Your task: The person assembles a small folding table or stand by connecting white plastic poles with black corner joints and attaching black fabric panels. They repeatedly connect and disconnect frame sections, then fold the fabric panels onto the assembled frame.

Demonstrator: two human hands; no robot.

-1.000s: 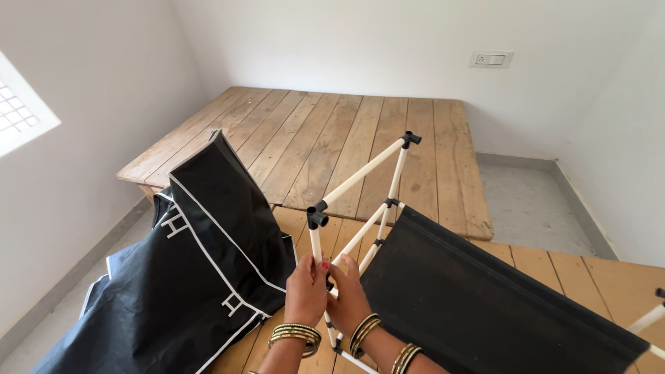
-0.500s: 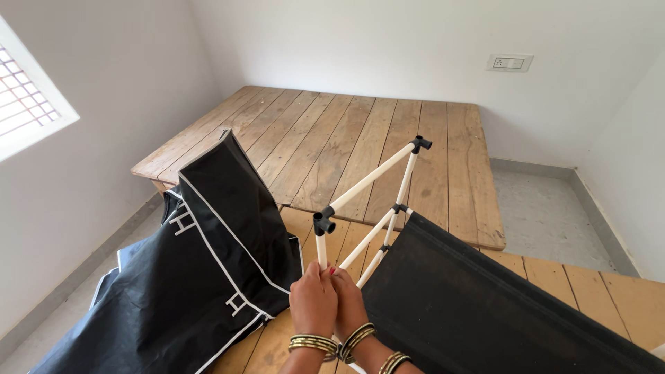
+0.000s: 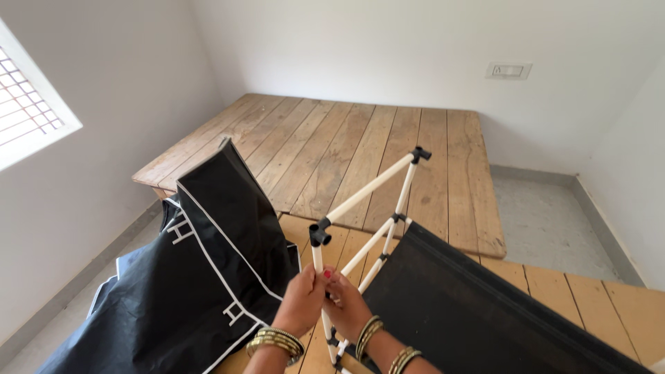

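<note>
Flanking both hands (image 3: 325,301) on the white tube frame (image 3: 367,197): black fabric cover (image 3: 208,277), black panel (image 3: 471,305).

left hand (image 3: 303,303) fingers curled, closed | right hand (image 3: 346,305) closed, touching left | wrists bangled

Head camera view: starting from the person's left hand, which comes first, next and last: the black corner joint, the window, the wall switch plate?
From the left hand:
1. Black corner joint, just above it on the white tube.
2. Window, far left on the side wall.
3. Wall switch plate, upper right on the back wall.
</note>
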